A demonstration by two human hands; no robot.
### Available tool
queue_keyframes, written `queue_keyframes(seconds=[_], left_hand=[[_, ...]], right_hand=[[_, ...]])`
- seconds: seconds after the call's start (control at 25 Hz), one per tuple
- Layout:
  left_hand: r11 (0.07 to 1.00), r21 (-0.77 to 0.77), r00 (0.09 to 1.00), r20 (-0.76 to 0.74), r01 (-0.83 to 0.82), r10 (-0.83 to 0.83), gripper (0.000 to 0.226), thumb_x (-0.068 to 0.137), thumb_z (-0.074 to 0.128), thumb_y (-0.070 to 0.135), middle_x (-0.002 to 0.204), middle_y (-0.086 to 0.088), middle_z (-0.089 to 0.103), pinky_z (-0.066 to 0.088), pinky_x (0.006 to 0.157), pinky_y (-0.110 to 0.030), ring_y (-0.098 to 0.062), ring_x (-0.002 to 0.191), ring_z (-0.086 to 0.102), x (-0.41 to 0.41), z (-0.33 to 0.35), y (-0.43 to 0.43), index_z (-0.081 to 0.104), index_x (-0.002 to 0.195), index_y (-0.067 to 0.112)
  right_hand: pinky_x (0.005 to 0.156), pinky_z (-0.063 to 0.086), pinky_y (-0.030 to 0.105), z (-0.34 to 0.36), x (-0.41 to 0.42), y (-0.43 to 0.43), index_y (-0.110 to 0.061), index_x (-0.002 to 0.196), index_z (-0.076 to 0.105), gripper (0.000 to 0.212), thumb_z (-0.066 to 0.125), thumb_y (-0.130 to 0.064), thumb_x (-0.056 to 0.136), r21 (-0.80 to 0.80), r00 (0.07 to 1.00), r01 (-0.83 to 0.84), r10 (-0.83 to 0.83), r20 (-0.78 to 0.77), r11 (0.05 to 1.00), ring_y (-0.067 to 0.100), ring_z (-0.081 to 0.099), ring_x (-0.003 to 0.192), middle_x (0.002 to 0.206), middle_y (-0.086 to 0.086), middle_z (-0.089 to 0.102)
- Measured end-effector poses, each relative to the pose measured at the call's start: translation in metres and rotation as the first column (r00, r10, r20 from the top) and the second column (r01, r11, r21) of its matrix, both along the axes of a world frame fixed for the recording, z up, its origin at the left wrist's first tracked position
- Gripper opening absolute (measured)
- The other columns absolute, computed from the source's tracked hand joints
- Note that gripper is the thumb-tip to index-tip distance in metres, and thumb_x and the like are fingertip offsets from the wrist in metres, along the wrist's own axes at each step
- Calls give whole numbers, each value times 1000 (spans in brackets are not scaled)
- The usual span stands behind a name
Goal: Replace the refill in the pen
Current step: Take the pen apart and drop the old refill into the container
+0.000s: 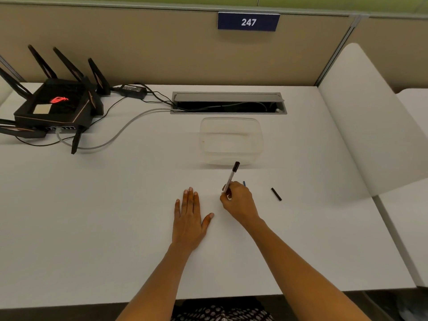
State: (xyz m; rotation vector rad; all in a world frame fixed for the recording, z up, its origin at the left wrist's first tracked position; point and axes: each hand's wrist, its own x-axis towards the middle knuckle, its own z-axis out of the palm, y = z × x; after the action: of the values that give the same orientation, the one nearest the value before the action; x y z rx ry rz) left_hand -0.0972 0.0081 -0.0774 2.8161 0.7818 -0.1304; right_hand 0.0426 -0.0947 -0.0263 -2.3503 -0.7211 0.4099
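Note:
My right hand [239,201] is shut on a white pen [231,176] with a black end; the pen points up and away toward the clear container. A small blue tip [244,183] shows just behind my right hand's knuckles; I cannot tell what it belongs to. A short black piece [276,194] lies on the desk to the right of that hand. My left hand [190,216] rests flat on the white desk [115,205], palm down and fingers apart, holding nothing.
A clear plastic container [231,140] stands behind the pen. A black router [55,105] with antennas and cables sits at the back left. A cable slot [228,104] is open at the back. A white divider [370,117] borders the right side.

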Motion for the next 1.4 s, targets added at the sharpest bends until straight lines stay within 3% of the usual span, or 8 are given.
queue_keyframes(seconds=[0.32, 0.64, 0.92, 1.04, 1.2, 1.32, 1.4], left_hand=[[1000, 13, 999, -37, -1, 1, 87, 90, 5, 66, 162, -12, -6, 1, 122, -44, -25, 149, -9, 1, -2, 1, -4, 152, 7], [1000, 16, 999, -42, 2, -1, 89, 88, -1, 67, 162, -12, -6, 3, 122, -45, -26, 149, -7, 1, -2, 2, -4, 152, 6], [999, -26, 1000, -9, -20, 20, 83, 92, 9, 63, 163, -11, -1, 3, 122, -43, -24, 150, -3, 3, 2, 2, 4, 153, 7], [975, -180, 975, 157, -126, 155, 65, 99, 28, 50, 160, -8, 21, 9, 120, -40, -21, 149, 14, 10, 15, 2, 26, 151, 10], [806, -542, 794, 369, -238, 482, 46, 96, 51, 38, 136, -7, 58, 37, 110, -39, -22, 128, 52, 28, 46, 6, 58, 132, 11], [575, -787, 689, 290, -222, 664, 36, 90, 62, 37, 114, -3, 72, 50, 91, -28, -19, 108, 64, 41, 63, 13, 69, 118, 14], [465, -860, 621, 251, -208, 742, 27, 86, 68, 32, 98, -3, 75, 49, 79, -19, -17, 95, 67, 46, 67, 16, 74, 105, 15]], right_hand=[[73, 57, 34, 19, 17, 19, -8, 89, 66, 14, 66, -17, 78, 57, 997, -5, 10, -79, 998, 17, 63, 72, 77, -1, 64], [72, 56, 37, 37, 36, 34, -6, 88, 65, 16, 64, -17, 77, 82, 998, 13, -8, -67, 997, 23, 64, 73, 79, 7, 68], [68, 55, 39, 31, 26, 32, -4, 82, 63, 15, 63, -18, 76, -26, 997, -48, 46, -60, 999, 25, 62, 70, 76, 9, 65], [66, 53, 42, 24, 18, 30, -2, 78, 61, 17, 63, -18, 75, -122, 992, -107, 97, -83, 987, 26, 60, 66, 74, 11, 65], [65, 54, 43, 16, 7, 31, 0, 78, 62, 19, 63, -18, 74, -177, 978, -192, 173, -117, 965, 33, 64, 70, 76, 15, 66], [67, 56, 40, 14, 1, 33, -7, 78, 61, 16, 65, -21, 73, -262, 968, -246, 223, -115, 933, 28, 65, 70, 76, 10, 65], [69, 59, 39, 13, -1, 35, -11, 79, 62, 13, 66, -22, 73, -299, 961, -272, 246, -123, 914, 26, 65, 70, 75, 7, 63]])
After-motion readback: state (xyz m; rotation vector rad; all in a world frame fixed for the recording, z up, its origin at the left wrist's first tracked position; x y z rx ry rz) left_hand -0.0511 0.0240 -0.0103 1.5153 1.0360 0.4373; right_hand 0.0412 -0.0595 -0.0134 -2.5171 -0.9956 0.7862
